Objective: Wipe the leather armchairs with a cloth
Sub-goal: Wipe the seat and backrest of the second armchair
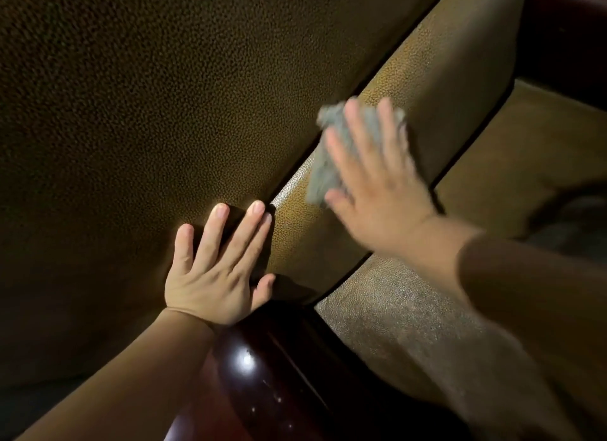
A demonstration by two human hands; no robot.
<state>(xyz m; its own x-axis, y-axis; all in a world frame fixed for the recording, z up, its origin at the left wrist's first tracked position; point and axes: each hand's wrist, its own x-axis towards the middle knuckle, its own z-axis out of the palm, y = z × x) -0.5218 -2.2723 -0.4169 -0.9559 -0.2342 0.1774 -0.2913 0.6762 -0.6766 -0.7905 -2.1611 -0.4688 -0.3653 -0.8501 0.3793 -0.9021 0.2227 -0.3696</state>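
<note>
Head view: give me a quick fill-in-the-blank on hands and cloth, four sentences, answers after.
1. The grey cloth lies under the ____ hand.
2. The left hand lies flat with its fingers ____.
3. The cloth is pressed against the tan ____ upholstery of the armchair.
4. Below the left hand's wrist runs a glossy dark ____ armrest.

Missing words: right; straight; leather; wooden
</note>
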